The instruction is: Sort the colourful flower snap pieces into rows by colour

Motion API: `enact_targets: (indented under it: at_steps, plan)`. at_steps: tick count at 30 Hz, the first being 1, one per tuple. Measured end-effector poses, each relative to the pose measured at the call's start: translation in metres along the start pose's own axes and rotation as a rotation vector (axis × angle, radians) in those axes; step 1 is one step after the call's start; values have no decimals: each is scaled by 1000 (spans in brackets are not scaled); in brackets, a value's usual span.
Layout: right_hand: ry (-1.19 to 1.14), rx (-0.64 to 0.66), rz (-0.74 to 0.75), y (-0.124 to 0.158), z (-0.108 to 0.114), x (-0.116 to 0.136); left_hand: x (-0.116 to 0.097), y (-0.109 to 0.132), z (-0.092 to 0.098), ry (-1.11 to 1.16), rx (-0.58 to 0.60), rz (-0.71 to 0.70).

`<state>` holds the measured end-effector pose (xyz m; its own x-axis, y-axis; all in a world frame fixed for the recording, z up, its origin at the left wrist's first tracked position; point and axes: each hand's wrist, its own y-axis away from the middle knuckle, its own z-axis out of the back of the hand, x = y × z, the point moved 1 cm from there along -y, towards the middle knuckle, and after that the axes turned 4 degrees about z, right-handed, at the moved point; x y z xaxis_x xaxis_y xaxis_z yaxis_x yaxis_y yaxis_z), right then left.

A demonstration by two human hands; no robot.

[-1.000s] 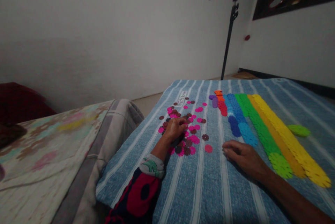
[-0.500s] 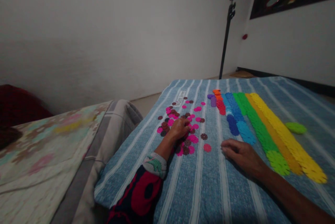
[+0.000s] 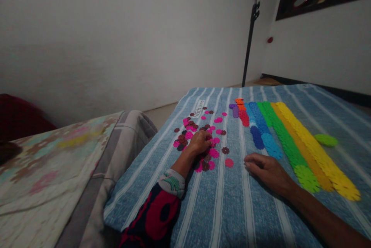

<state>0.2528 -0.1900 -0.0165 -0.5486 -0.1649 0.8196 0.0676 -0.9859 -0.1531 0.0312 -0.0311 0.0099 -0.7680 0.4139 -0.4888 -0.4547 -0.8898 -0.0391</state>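
- Two bare hands observed in the head view, both over a striped blue cloth (image 3: 232, 209)
- Left hand (image 3: 199, 142): fingers bent down among scattered pink and brown discs (image 3: 213, 153); cannot tell whether its grip has closed on one
- Discs noted overlapping in places, lying left of centre on the cloth, near the printed words "With love" (image 3: 198, 109)
- Right hand (image 3: 265, 168): fingers loosely curled, low over the cloth; cannot tell whether its grip is closed
- Coral disc (image 3: 228, 163) lies between the hands
- Blue row (image 3: 262, 124), green row (image 3: 286, 145) and yellow row (image 3: 315, 145) of overlapping discs extend beyond the right hand
- Lime disc (image 3: 326, 140) lies right of the yellow row
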Motion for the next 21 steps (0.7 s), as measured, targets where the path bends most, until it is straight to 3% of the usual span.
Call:
enact_targets:
  at_steps: [12,21]
  plan:
    - [-7,-11,23,0,0,3,2,-1,0,38,23,39]
    - [12,8,16,0,0,0,16,-1,2,122,91,51]
